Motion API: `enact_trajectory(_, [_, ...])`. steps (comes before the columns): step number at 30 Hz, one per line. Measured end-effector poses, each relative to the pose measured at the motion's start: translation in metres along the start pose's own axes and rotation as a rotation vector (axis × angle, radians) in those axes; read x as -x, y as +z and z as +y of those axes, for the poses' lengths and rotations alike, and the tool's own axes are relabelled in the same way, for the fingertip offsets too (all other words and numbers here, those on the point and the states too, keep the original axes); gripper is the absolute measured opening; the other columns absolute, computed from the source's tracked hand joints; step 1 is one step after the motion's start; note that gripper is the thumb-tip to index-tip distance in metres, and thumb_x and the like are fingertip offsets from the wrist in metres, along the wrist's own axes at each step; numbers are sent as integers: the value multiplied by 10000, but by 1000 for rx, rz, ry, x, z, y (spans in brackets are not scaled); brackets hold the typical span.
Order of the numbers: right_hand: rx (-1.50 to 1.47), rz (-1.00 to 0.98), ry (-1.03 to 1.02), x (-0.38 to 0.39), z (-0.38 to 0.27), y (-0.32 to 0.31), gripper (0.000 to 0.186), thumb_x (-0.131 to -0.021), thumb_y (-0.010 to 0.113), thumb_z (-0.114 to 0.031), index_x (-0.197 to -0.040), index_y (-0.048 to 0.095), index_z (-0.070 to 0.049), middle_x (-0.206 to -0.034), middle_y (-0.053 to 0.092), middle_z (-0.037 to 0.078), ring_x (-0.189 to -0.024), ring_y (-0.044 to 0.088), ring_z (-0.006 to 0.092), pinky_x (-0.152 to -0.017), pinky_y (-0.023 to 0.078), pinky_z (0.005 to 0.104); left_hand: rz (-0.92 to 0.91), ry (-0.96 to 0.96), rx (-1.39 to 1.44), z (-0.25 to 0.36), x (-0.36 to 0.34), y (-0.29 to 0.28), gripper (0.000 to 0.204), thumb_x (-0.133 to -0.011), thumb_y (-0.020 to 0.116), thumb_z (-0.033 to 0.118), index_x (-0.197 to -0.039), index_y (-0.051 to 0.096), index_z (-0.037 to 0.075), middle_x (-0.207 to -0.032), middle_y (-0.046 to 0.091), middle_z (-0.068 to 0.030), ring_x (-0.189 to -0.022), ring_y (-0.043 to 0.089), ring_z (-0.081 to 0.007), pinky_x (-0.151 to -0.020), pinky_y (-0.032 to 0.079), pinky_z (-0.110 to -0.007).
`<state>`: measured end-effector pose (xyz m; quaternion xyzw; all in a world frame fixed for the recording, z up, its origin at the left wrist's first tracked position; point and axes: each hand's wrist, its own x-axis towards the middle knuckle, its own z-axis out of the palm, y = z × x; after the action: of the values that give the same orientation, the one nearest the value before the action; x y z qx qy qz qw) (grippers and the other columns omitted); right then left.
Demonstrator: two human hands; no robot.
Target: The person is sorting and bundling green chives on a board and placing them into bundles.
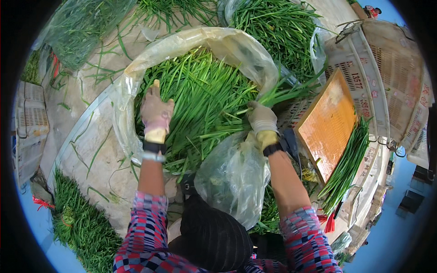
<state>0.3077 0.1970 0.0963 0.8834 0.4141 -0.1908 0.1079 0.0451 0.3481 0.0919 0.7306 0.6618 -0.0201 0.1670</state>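
In front of me stands a clear plastic bag (pixel 129 84) with its rim rolled open, full of long green garlic chives (pixel 200 91). My left hand (pixel 156 111), in a pale glove, rests on the chives at the bag's left side, fingers stretched out and holding nothing. At the right rim my right hand (pixel 261 118), gloved too, is closed round a small bunch of garlic chives (pixel 284 95). The leaves of that bunch point to the right, and its stems reach back over the pile. Part of its grip is hidden from above.
A slanted wooden board (pixel 330 125) stands to the right, with a bunch of chives (pixel 350 164) along its edge. Plastic crates (pixel 359 77) are beyond it. Another chive-filled bag (pixel 273 36) sits at the back, and a chive heap (pixel 82 223) lies front left. Loose plastic (pixel 234 177) hangs before me.
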Motion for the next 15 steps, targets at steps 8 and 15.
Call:
enact_trajectory(8, [-146,200,-825,114,-38,-93,299,-836,587,-188,-1134,606,-163,-772,648,169,-769,627,331,-727,501,406,-940,256,1080,84,43,-40,279,-844,667,231,-1003,652,3,-840,657,-36,-746,600,-109,-640,472,-226])
enact_trajectory(15, [-1759,-40,-169,148,-28,-51,349,-852,589,-42,-1199,549,-55,-914,608,57,-807,544,100,-718,463,234,-888,179,1532,105,77,-50,258,-854,646,142,-1077,642,12,-870,656,-34,-727,591,-112,-657,478,-234])
